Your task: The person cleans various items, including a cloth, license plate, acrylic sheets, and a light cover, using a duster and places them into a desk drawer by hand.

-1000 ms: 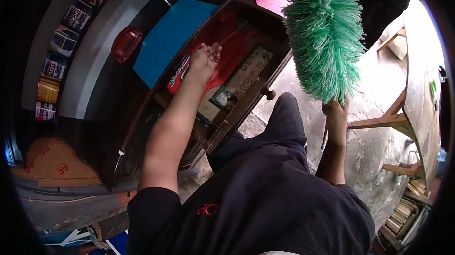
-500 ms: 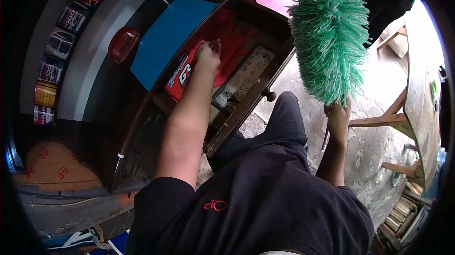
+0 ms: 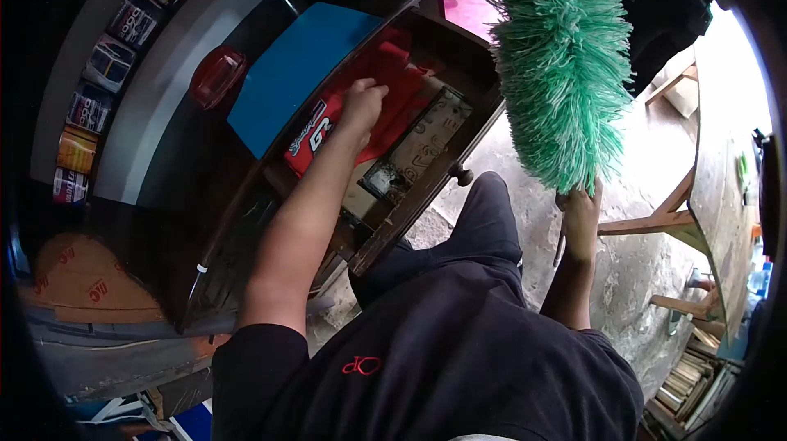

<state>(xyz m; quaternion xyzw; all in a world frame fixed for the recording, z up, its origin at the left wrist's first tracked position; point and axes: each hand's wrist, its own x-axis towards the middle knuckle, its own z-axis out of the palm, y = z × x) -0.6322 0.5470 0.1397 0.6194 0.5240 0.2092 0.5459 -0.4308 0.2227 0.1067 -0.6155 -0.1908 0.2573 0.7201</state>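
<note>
My left hand (image 3: 363,106) is over the open drawer (image 3: 379,248), its fingers curled against or just above a red cloth (image 3: 385,136) with white lettering. Whether a fold of the cloth is pinched in those fingers is hidden. Beside the cloth in the drawer lies a worn plate with raised characters (image 3: 422,146), like a licence plate. On the right side, my right hand (image 3: 580,211) is closed around the handle of a fluffy green duster (image 3: 566,72), held upright with its head above the fist.
A blue panel (image 3: 303,72) and a red transparent dish (image 3: 218,77) lie on the dark desk beside the drawer. Several battery-like boxes (image 3: 88,107) line the left. A wooden table (image 3: 721,220) stands at right; cardboard (image 3: 94,281) is at lower left.
My left hand has shifted slightly within the drawer and its fingers have curled more. The duster stays in my right hand, a little further left in view. The whole view has turned slightly.
</note>
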